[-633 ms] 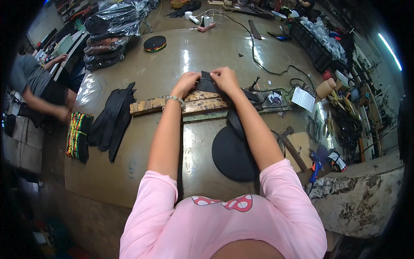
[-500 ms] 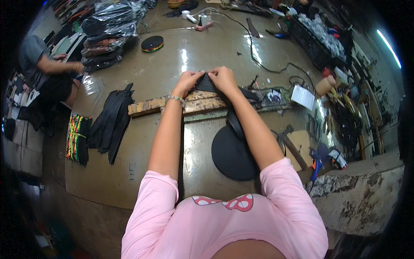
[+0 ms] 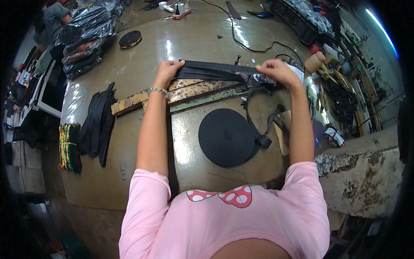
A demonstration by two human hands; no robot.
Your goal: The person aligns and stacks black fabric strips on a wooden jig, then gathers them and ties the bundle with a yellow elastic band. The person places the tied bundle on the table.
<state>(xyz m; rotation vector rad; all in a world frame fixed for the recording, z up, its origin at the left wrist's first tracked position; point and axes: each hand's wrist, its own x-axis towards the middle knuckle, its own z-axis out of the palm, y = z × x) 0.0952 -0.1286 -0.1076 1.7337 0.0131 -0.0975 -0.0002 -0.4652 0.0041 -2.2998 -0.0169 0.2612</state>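
Observation:
Black webbing strap [image 3: 211, 69] lies stretched in overlapping lengths along a worn wooden bar [image 3: 185, 93]. My left hand [image 3: 168, 72] is closed on its left end, thumb and fingers pinching it. At the right end, my right hand [image 3: 279, 72] is closed, with its fingertips on the strap. Nearer to me, a large flat roll of black webbing [image 3: 226, 137] rests on the table. Its loose tail [image 3: 263, 140] loops right and runs up towards the bar's right end, where a dark metal piece partly covers things.
Cut black strips [image 3: 97, 125] and a banded multicoloured bundle [image 3: 69, 146] lie left. A small roll [image 3: 130, 39], plastic-wrapped stacks [image 3: 88, 26] and a power strip [image 3: 181, 14] sit farther off. A cable [image 3: 235, 36] crosses the table. A hammer [image 3: 281, 123] lies beside my right forearm.
My hands were close together over the bar; my right hand has moved right, and the strap now stretches between them. The roll's tail shows more. The view has shifted; a person at left is farther off.

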